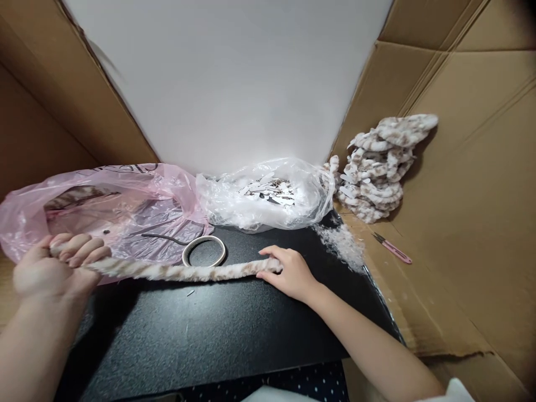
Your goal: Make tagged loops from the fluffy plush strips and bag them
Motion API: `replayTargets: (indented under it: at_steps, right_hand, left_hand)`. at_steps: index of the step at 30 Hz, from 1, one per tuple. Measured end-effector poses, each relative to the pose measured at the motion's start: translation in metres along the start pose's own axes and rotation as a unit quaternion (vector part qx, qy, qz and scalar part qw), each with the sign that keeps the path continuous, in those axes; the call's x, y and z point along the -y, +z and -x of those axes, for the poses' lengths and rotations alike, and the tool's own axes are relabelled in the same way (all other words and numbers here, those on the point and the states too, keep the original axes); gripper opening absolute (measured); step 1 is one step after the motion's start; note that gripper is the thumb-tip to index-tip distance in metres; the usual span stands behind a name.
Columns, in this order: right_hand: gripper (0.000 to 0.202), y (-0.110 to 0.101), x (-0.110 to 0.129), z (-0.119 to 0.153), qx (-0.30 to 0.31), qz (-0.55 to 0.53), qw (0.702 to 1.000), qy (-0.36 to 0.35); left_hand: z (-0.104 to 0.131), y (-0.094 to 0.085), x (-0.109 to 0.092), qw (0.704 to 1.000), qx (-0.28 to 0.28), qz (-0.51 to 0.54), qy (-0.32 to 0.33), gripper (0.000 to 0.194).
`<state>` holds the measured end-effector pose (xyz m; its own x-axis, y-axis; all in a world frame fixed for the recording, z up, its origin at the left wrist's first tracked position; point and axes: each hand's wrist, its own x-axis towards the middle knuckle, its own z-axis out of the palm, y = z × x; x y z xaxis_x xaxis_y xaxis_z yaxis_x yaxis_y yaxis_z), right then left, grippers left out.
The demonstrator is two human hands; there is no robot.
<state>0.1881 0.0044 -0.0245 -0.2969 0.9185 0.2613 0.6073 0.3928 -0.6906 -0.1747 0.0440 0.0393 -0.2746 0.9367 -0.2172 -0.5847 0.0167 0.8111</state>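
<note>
A long furry tube (188,272), white with tan patches, stretches sideways between my two hands above the black tabletop. My left hand (65,265) is wrapped in a fist round its left end. At the other end, my right hand (291,271) pinches the tip between thumb and fingers. Just behind the tube lies a roll of tape (204,250), its lower edge touching or nearly touching the fur in this view. A thin dark strip (163,238) runs from the tape toward the pink plastic bag (176,184), which lies open behind my left hand.
A clear plastic bag (226,209) holding white paper scraps stands at the back. Furry pieces (372,173) are heaped at the right against cardboard (469,184). Pink-handled thread snips (393,249) lie near white fluff (343,245). A white panel (243,84) rises behind the black table (201,335).
</note>
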Motion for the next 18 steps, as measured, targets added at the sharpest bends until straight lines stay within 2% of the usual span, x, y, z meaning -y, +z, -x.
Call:
replayTargets:
  at_steps: [3,5,8,10,12,13,15,18]
  right_hand:
    - [0.029,-0.006,-0.001,-0.002,-0.012,-0.106,0.994,0.034]
    - [0.022,-0.007,0.000,-0.002,-0.029,-0.161,0.986,0.037]
    - [0.019,-0.005,0.002,-0.002,-0.041,-0.236,0.970,0.046]
    - [0.021,-0.003,0.003,-0.002,-0.042,-0.289,0.955,0.053]
    - [0.025,-0.002,0.004,-0.002,-0.042,-0.328,0.942,0.052]
    - [0.026,-0.002,0.004,-0.001,-0.043,-0.337,0.939,0.049]
    - [0.029,-0.003,0.005,-0.001,-0.042,-0.339,0.939,0.045]
    - [0.033,-0.004,0.005,-0.001,-0.050,-0.327,0.943,0.044]
  left_hand:
    - [0.004,0.009,0.004,0.995,0.045,0.019,0.085,0.044]
    - [0.005,0.014,0.008,0.994,0.053,0.021,0.091,0.043]
    - [0.007,0.025,0.014,0.996,0.059,0.027,0.057,0.036]
    - [0.012,0.037,0.019,0.998,0.050,0.026,0.015,0.024]
    - [0.020,0.050,0.027,0.999,0.043,-0.003,-0.021,0.014]
    - [0.025,0.056,0.032,0.998,0.053,-0.033,-0.031,0.015]
    - [0.036,0.066,0.043,0.986,0.115,-0.111,-0.040,0.017]
    - [0.050,0.078,0.062,0.933,0.265,-0.236,-0.064,0.018]
